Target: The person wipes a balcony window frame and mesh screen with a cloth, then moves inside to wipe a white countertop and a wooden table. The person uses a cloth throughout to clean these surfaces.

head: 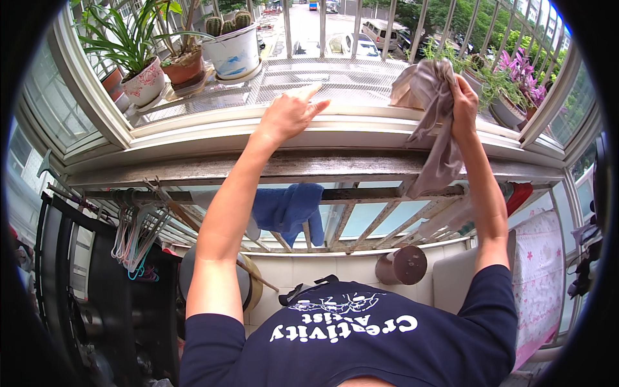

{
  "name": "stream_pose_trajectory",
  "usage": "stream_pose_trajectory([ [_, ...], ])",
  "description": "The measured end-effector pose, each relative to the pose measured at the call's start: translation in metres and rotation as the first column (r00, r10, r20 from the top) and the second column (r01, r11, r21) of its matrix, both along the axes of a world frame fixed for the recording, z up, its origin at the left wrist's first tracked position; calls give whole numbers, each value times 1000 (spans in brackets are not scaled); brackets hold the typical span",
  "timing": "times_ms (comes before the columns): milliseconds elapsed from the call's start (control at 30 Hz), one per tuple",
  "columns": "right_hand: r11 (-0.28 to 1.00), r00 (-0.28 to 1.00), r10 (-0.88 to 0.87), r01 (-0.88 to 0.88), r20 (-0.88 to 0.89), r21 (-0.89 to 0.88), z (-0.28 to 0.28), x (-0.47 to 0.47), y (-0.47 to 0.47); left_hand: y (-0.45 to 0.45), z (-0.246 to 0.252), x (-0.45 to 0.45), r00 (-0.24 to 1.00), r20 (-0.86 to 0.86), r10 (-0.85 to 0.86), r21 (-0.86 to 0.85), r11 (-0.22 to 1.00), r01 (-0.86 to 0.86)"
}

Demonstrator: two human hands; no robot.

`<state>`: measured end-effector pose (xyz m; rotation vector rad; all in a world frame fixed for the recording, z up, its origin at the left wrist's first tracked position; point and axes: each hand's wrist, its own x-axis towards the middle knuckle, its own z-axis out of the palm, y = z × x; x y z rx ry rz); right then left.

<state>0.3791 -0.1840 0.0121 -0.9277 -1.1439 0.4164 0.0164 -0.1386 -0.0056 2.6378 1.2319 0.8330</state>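
My right hand grips a crumpled grey-brown cloth. The cloth hangs down over the white window sill frame, its lower end in front of the metal railing. Over the sill, my left hand is empty, with fingers apart and pointing toward the perforated metal ledge outside the window. Behind the cloth lies a flat tan piece, partly hidden, whose kind I cannot tell.
Potted cacti and a leafy plant in a patterned pot stand at left. At right are a pink-leaved plant and a grey pot. A blue towel and clothes hangers hang below. A brown stool stands underneath.
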Motion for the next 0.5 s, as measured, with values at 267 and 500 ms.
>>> stream_pose_trajectory([
  [267,934,18,-162,-320,987,159,-23,-153,5,6,-10,-5,980,148,-130,183,978,102],
  [500,980,321,105,-193,941,-44,-29,-90,-9,-2,1,-8,994,-29,-108,-126,987,103],
])
